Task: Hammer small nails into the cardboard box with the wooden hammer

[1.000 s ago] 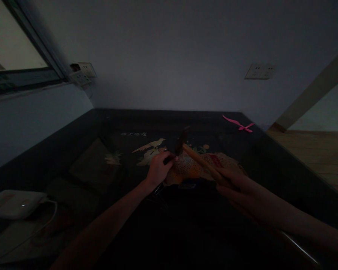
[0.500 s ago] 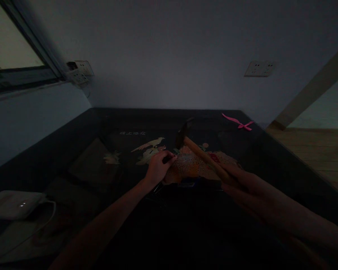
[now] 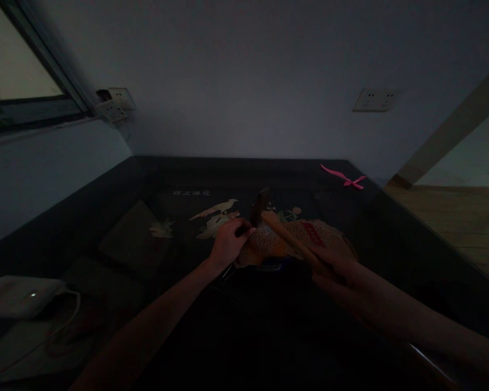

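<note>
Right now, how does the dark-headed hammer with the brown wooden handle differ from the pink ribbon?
The hammer is gripped in the right hand; the ribbon lies untouched near the far right corner of the dark tabletop. The hammer has a straight handle; the ribbon curves to a knot with loose ends. The hammer pairs brown with a dark head; the ribbon is pink throughout. Both have a long, narrow part.

Two hands (image 3: 228, 240) and one hammer (image 3: 286, 235) near centre, one pink ribbon (image 3: 348, 182) at three o'clock, one white corded device (image 3: 20, 296) at eight.
</note>
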### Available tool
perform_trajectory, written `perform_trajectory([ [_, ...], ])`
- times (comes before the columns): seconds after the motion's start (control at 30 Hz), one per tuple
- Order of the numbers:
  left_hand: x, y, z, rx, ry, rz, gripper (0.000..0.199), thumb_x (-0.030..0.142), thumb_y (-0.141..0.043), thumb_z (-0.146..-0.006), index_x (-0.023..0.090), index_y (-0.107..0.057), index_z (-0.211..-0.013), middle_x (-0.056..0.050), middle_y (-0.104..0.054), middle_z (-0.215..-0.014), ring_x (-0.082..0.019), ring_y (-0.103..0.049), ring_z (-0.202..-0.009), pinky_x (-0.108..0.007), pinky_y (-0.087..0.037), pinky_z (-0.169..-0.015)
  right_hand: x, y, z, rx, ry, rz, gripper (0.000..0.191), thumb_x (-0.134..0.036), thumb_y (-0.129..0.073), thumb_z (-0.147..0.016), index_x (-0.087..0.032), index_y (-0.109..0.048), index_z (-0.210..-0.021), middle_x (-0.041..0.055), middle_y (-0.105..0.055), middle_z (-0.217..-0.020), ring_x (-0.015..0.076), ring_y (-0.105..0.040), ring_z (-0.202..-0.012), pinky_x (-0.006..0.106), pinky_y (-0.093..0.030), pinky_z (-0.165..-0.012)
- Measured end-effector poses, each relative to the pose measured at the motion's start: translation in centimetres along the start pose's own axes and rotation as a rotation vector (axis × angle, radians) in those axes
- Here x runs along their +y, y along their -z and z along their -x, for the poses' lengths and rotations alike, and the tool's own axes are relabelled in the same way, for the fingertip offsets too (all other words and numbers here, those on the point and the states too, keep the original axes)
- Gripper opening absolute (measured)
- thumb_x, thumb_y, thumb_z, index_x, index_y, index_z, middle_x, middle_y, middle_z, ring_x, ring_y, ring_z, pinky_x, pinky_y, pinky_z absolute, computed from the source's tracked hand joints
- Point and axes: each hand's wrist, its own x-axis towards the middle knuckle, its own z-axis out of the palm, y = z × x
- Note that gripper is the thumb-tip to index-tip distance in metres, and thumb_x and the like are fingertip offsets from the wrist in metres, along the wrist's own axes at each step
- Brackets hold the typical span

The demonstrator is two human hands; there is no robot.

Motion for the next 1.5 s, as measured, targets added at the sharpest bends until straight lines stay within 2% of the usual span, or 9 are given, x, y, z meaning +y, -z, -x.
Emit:
perform_trajectory([
  [0.23,0.1,0.0,0.0,0.002,0.008,0.023,0.006,0.023,-0.065,-0.079,0.018,-0.065,-0.076,-0.002,-0.070,-0.078,-0.017,-0.065,-0.073,-0.028,-0.050,-0.068,-0.2,0.2,0.5,0.080,-0.036,0.027,0.045,-0.033,-0.050,-0.082,-0.017,-0.059,-0.123,0.0085,-0.072,-0.104,0.0243,-0.068,-0.086,0.034,-0.056,-0.076],
  [0.3,0.1,0.0,0.0,-0.002,0.010,0.018,0.006,0.023,-0.065,-0.079,0.018,-0.065,-0.076,-0.002,-0.070,-0.078,-0.017,-0.065,-0.073,-0.028,-0.050,-0.069,0.0,0.2,0.5,0.061,-0.020,0.008,0.045,-0.033,-0.049,-0.082,-0.017,-0.059,-0.123,0.0082,-0.071,-0.105,0.0238,-0.068,-0.087,0.033,-0.056,-0.077],
  [0.43,0.1,0.1,-0.1,-0.016,-0.013,-0.025,0.003,0.020,-0.064,-0.079,0.018,-0.066,-0.078,-0.001,-0.069,-0.077,-0.017,-0.064,-0.073,-0.029,-0.050,-0.070,0.6,-0.2,0.2,0.000,-0.028,-0.008,0.041,-0.031,-0.046,-0.084,-0.018,-0.061,-0.120,0.0072,-0.073,-0.095,0.0233,-0.068,-0.083,0.032,-0.056,-0.073],
  [0.7,0.0,0.0,0.0,0.001,-0.010,-0.004,0.006,0.024,-0.064,-0.079,0.018,-0.065,-0.077,-0.002,-0.070,-0.079,-0.017,-0.064,-0.074,-0.029,-0.050,-0.070,0.1,-0.2,0.3,0.041,-0.017,0.001,0.043,-0.032,-0.047,-0.083,-0.019,-0.059,-0.123,0.0048,-0.072,-0.086,0.0214,-0.067,-0.073,0.030,-0.056,-0.065],
  [0.9,-0.1,0.0,0.0,-0.004,-0.031,-0.016,0.005,0.021,-0.063,-0.079,0.018,-0.065,-0.077,-0.002,-0.069,-0.078,-0.017,-0.064,-0.073,-0.030,-0.051,-0.071,0.1,-0.5,0.2,0.042,0.008,-0.044,0.035,-0.029,-0.045,-0.084,-0.022,-0.063,-0.113,0.0057,-0.072,-0.094,0.0230,-0.067,-0.086,0.032,-0.055,-0.076],
  [1.13,0.1,0.1,0.0,0.010,-0.024,-0.043,0.002,0.019,-0.066,-0.077,0.018,-0.065,-0.076,-0.001,-0.069,-0.078,-0.017,-0.064,-0.075,-0.030,-0.050,-0.071,-0.2,-0.6,0.1,0.028,0.008,-0.056,0.038,-0.029,-0.044,-0.082,-0.017,-0.063,-0.113,0.0078,-0.072,-0.094,0.0242,-0.067,-0.086,0.035,-0.055,-0.078],
  [1.27,0.0,0.0,0.0,0.000,-0.025,-0.031,0.005,0.021,-0.065,-0.079,0.018,-0.065,-0.075,-0.002,-0.069,-0.077,-0.017,-0.064,-0.074,-0.029,-0.050,-0.069,-0.1,-0.6,0.2,0.009,-0.033,-0.043,0.039,-0.033,-0.044,-0.083,-0.018,-0.063,-0.113,0.0068,-0.072,-0.087,0.0239,-0.068,-0.080,0.033,-0.057,-0.070],
  [1.37,-0.2,-0.1,0.0,0.014,-0.025,0.000,0.006,0.024,-0.065,-0.079,0.018,-0.065,-0.077,-0.002,-0.069,-0.078,-0.017,-0.064,-0.072,-0.029,-0.050,-0.069,-0.3,-0.4,0.4,0.029,-0.025,-0.055,0.043,-0.033,-0.045,-0.083,-0.017,-0.059,-0.121,0.0074,-0.072,-0.094,0.0237,-0.068,-0.086,0.033,-0.056,-0.075],
  [1.5,-0.2,-0.1,0.0,0.004,-0.029,-0.030,0.003,0.020,-0.064,-0.079,0.018,-0.066,-0.077,-0.001,-0.069,-0.077,-0.016,-0.063,-0.073,-0.029,-0.051,-0.070,-0.1,-0.7,0.4,0.037,-0.020,-0.060,0.041,-0.030,-0.045,-0.083,-0.018,-0.062,-0.118,0.0065,-0.073,-0.092,0.0224,-0.068,-0.083,0.031,-0.057,-0.074],
])
